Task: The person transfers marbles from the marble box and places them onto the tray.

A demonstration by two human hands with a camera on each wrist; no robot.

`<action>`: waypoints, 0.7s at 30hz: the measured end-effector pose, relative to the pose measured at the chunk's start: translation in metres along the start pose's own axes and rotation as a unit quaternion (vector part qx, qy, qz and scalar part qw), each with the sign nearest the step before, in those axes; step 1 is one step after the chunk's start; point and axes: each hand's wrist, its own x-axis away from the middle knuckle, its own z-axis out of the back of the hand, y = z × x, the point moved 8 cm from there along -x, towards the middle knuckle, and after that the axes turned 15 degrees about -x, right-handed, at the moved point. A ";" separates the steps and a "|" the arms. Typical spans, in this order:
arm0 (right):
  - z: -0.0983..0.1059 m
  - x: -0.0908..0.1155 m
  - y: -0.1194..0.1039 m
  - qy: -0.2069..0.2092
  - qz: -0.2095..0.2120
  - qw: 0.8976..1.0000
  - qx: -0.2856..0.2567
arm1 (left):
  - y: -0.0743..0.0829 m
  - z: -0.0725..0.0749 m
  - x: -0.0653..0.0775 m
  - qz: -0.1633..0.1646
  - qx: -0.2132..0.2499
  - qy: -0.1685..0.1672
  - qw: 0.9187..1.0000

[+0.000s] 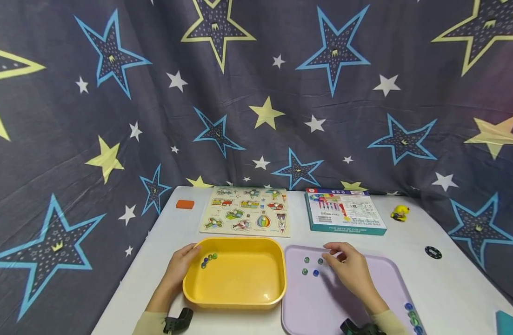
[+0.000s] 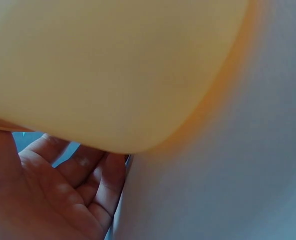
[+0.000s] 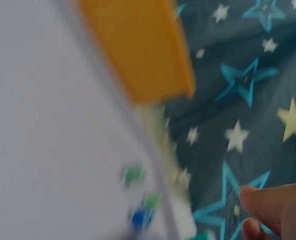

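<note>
My left hand (image 1: 178, 267) grips the left rim of a yellow plastic bin (image 1: 235, 298). In the left wrist view, its fingers (image 2: 107, 185) bend up against the outside of the bin. Several green and blue marbles (image 1: 204, 265) lie in the bin's upper left part. My right hand (image 1: 350, 270) hovers over a lilac tray (image 1: 306, 307), thumb and forefinger apart with nothing seen between them. Just left of its fingertips sit several marbles, among them a green marble (image 1: 304, 271) and a blue marble (image 1: 316, 273). More marbles (image 1: 413, 321) line the tray's right edge.
Behind the bin lies a wooden picture puzzle board (image 1: 243, 211), with an orange block (image 1: 185, 204) to its left. A boxed set (image 1: 346, 211) lies behind the tray. Right of it are a yellow toy figure (image 1: 400, 213), a black chip (image 1: 433, 252) and a teal block (image 1: 509, 322).
</note>
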 end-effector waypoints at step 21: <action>-0.167 0.012 -0.126 -0.354 0.079 0.928 -0.082 | 0.001 -0.001 0.001 0.013 0.011 -0.009 1.000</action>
